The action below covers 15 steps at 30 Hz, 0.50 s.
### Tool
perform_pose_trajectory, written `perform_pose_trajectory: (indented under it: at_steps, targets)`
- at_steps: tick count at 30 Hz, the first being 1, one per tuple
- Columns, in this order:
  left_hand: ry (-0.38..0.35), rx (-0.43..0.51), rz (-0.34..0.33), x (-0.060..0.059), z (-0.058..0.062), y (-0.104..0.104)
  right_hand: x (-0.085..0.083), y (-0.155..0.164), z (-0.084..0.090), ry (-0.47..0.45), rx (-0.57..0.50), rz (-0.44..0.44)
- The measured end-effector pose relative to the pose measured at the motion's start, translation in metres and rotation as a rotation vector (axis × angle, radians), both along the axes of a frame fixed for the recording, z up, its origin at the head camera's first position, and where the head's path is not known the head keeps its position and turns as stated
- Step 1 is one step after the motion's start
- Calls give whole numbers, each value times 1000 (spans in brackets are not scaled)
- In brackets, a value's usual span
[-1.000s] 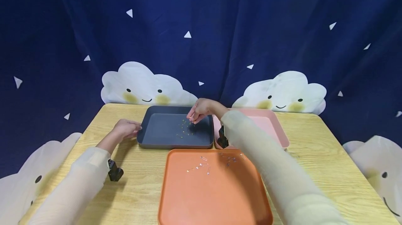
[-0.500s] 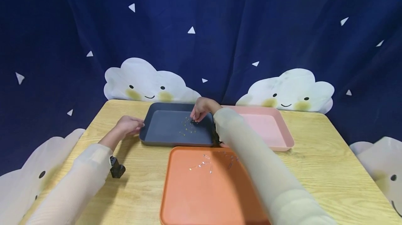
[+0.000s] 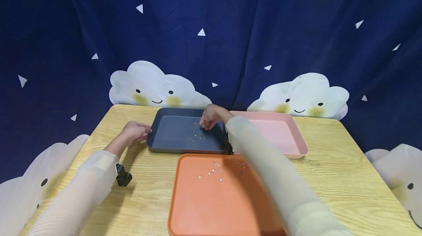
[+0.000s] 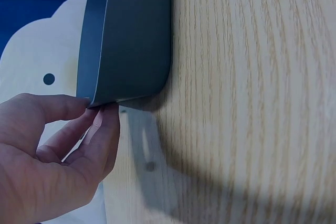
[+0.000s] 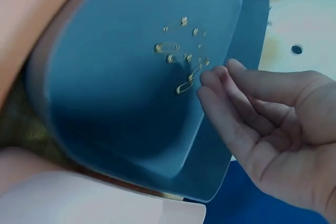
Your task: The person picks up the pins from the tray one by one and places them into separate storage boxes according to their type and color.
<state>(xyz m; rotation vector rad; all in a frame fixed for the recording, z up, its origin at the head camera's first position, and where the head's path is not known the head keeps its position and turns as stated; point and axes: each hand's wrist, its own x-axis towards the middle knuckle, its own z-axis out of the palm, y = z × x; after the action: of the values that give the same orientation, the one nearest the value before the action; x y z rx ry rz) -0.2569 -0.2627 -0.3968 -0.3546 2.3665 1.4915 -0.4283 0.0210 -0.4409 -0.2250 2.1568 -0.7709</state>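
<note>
My left hand (image 3: 135, 131) pinches the left rim of the dark grey tray (image 3: 161, 130), thumb inside and fingers under the lip, as the left wrist view shows. Several small gold safety pins (image 5: 168, 48) lie scattered on that tray's floor, toward its right half. Over them, low in the tray, is my right hand (image 3: 211, 116). In the right wrist view its thumb and fingertips point at the nearest gold pin (image 5: 184, 86), slightly apart, with nothing showing between them. Several silver safety pins (image 3: 215, 164) lie near the far edge of the orange tray (image 3: 211, 206).
A pink tray (image 3: 273, 133) stands right of the grey one, partly behind my right sleeve (image 3: 263, 163). The orange tray sits in front of both on the wooden table (image 3: 333, 170). A dark blue curtain (image 3: 184, 5) with clouds hangs behind.
My right hand has come down toward the grey tray's floor; a second ago something small glinted at its fingertips. The left hand stays on the rim. The head view has shifted slightly.
</note>
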Motion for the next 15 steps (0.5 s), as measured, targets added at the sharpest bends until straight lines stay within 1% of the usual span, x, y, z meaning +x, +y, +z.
perform_pose_trajectory:
  at_steps: [2,5,7,11,14,15]
  targets:
    - [2,-3,-4,0,0,0,41,1,35,79,-17,7]
    - [7,-8,-5,0,0,1,97,1,79,158,-51,44]
    - [12,-8,-5,0,0,1,125,4,97,187,-85,87]
    - [13,-6,0,0,-1,0,154,12,99,272,-148,178]
    - [8,-15,1,0,-2,0,167,18,90,333,-191,220]
    - [6,-18,2,0,-2,0,173,19,90,340,-205,230]
